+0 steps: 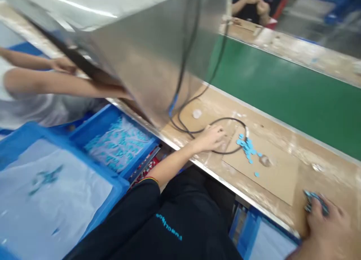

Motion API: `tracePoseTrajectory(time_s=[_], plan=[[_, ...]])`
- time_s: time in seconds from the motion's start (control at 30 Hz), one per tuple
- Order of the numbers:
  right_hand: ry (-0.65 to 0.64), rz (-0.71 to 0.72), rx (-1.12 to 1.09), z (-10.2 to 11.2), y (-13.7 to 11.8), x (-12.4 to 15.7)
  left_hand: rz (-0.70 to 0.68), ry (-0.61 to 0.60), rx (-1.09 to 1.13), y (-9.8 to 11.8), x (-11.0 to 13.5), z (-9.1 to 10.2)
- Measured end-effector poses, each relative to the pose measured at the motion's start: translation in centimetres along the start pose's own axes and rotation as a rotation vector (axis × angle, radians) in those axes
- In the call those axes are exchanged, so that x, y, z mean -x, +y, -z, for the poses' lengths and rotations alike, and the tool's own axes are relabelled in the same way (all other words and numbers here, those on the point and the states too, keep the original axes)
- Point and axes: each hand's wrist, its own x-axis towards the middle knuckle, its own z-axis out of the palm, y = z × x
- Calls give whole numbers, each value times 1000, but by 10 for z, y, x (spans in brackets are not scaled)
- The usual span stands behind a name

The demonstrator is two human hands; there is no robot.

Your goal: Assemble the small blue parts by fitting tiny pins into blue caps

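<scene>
My left hand (212, 138) rests on the wooden bench (284, 139) beside a loop of black cable (228, 121), its fingers curled loosely and blurred. Just right of it a small heap of blue round pieces (247, 147) lies on a cardboard sheet (270, 170). My right hand (324, 224) sits at the bench's near right edge, fingers closed around a bluish bunch of small parts (315, 200) that I cannot name.
A metal machine housing (146, 57) leans over the bench at left. A green conveyor belt (282, 87) runs behind. Blue bins (118, 141) with blue pieces and plastic sheets stand lower left. Another person's arms (56, 85) reach in at left; a further person stands beyond the belt.
</scene>
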Motion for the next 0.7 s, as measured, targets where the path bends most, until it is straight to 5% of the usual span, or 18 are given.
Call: tracePoseTrajectory(time_s=[0.13,0.23,0.47,0.7], plan=[[53,-140,4,-16,60,11,-36,-128,-66,-9,-25,-5],[68,-136,-21,-23,79,13,-95,-142,-112,-2,-46,-12],[36,-98,-64,-21,84,26,-119,-206,-231,21,-106,-28],[-8,-51,-183,-18,81,28,-130,-158,-201,13,-117,-39]])
